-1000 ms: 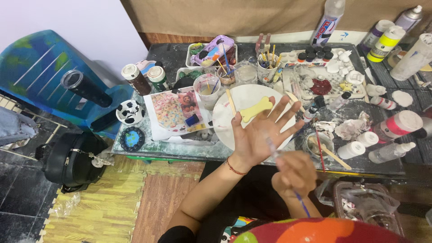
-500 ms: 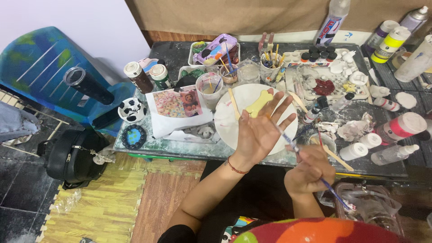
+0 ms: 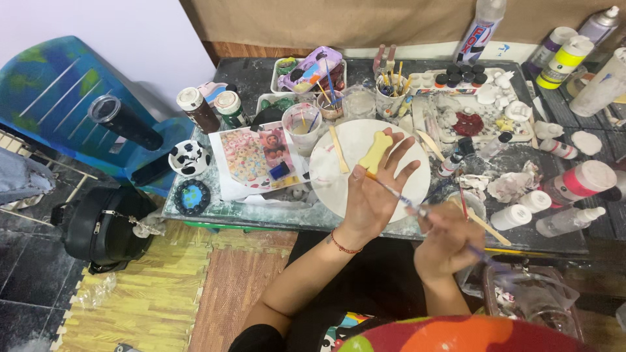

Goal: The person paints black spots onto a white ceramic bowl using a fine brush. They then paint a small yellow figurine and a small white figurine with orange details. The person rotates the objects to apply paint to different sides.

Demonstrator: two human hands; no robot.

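The left hand (image 3: 373, 195) lies palm up with fingers spread, its grip loose; a pale yellow bone-shaped piece (image 3: 376, 151) rests on the fingertips at about 12 o'clock of the palm, above the white round plate (image 3: 339, 189). The right hand (image 3: 448, 242), at 4 o'clock of the left, pinches a thin paintbrush (image 3: 417, 208) whose tip reaches the palm just below the piece; that hand is blurred. This looks like the painting step, with colour going onto the bone shape. The next stroke calls for a steady palm and a light brush tip, so the piece does not slide off the fingers. Outward on the counter (image 3: 248, 208): a cup of water (image 3: 301, 125) at 10 o'clock, a printed sheet (image 3: 254, 156) at 9 o'clock, a palette tray (image 3: 469, 111) at 1 o'clock, and paint bottles (image 3: 574, 182) at 3 o'clock.
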